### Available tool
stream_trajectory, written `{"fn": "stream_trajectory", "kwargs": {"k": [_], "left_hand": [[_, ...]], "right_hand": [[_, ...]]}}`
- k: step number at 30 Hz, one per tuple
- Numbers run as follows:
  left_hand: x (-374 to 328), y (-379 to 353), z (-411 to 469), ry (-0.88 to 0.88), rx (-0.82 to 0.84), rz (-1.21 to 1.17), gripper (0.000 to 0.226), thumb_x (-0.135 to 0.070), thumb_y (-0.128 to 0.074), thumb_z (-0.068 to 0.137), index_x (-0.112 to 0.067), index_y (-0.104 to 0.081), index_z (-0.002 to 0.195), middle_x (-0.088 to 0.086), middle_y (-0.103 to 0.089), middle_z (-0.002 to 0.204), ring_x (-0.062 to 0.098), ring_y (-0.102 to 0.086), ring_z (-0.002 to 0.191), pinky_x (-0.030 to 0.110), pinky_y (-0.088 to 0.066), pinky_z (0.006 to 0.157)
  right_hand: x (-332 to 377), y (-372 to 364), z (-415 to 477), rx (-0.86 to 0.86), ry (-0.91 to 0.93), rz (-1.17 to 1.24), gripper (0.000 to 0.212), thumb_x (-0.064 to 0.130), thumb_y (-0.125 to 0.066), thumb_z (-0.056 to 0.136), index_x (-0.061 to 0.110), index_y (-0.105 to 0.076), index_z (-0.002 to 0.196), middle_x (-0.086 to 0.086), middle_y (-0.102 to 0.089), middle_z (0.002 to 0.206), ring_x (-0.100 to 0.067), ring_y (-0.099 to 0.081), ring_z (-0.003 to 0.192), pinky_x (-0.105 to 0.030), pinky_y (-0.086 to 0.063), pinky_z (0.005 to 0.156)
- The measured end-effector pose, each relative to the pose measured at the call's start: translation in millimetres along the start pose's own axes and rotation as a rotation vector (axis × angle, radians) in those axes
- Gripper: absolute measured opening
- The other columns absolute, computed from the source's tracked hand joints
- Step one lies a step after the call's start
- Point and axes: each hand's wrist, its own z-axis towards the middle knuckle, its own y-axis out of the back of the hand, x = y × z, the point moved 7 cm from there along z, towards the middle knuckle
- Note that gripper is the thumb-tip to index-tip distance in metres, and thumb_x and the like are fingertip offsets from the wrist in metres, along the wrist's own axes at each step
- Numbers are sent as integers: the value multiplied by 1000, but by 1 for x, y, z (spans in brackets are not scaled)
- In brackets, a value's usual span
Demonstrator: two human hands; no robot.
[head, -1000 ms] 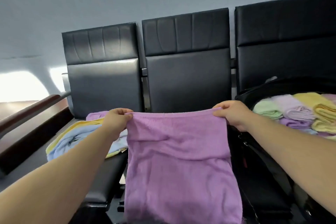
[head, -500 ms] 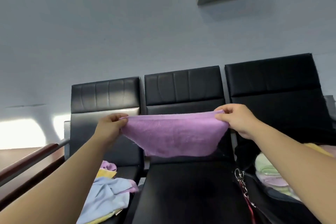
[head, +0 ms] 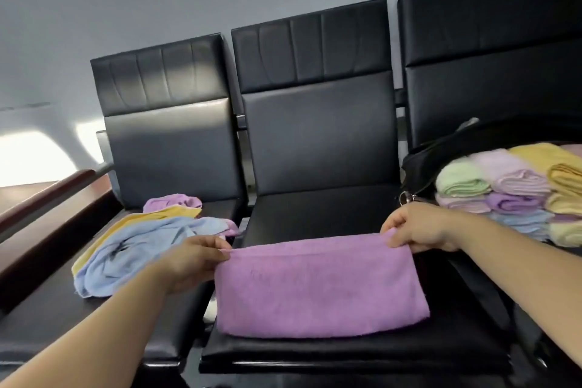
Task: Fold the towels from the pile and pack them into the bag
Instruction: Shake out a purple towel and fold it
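A purple towel [head: 318, 287], folded in half, lies flat on the middle black seat [head: 315, 217]. My left hand [head: 192, 261] pinches its far left corner and my right hand [head: 415, 227] pinches its far right corner. On the left seat lies the loose pile of towels [head: 135, 242]: blue on top, yellow and purple beneath. The black bag [head: 441, 151] stands open on the right seat, holding several folded towels [head: 510, 186] in green, pink, purple, yellow and blue.
Three black padded chairs stand in a row against a grey wall. A dark wooden rail [head: 41, 198] runs along the left side. A metal key ring [head: 406, 198] hangs at the bag's near left edge, just beyond my right hand.
The towel was held up in the air by its top edge, then folded over. Now both hands have lowered it flat onto the middle seat, still pinching its far corners.
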Motion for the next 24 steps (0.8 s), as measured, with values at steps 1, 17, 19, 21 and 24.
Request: {"fn": "stream_trajectory", "kwargs": {"k": [1, 17, 19, 21, 24], "left_hand": [[7, 1, 4, 11, -12, 11, 30, 9, -60, 91, -12, -70, 71, 10, -59, 72, 17, -56, 62, 26, -48, 57], [-9, -15, 70, -174, -401, 491, 17, -12, -73, 83, -21, -69, 96, -6, -68, 89, 15, -63, 79, 21, -47, 69], [-17, -35, 69, -228, -397, 730, 23, -12, -72, 87, -22, -65, 106, -7, -62, 93, 11, -59, 80, 18, -42, 67], [-23, -59, 65, -305, -311, 858, 25, -16, -70, 88, -22, -67, 112, -6, -60, 101, 14, -58, 87, 19, -41, 71], [-11, -105, 52, -307, -34, 918, 29, -21, -68, 91, -30, -65, 118, -7, -61, 112, 7, -59, 88, 10, -43, 75]], "right_hand": [[-4, -2, 4, -34, 4, -22, 19, -3, -74, 81, 11, -80, 92, -14, -75, 94, -20, -71, 85, -38, -61, 86], [9, -3, 71, -430, 64, -479, 27, 18, -69, 89, 21, -72, 116, 0, -67, 122, -23, -63, 111, -30, -50, 92], [6, -11, 75, -405, 86, -552, 39, 21, -71, 88, 24, -66, 127, -1, -59, 127, -24, -60, 114, -31, -47, 96], [10, -23, 74, -341, 194, -581, 38, 17, -67, 85, 30, -67, 121, 4, -56, 117, -20, -60, 107, -30, -48, 93], [9, -53, 68, -107, 313, -725, 30, 20, -66, 85, 33, -68, 112, 13, -57, 106, -12, -58, 101, -29, -48, 93]]}}
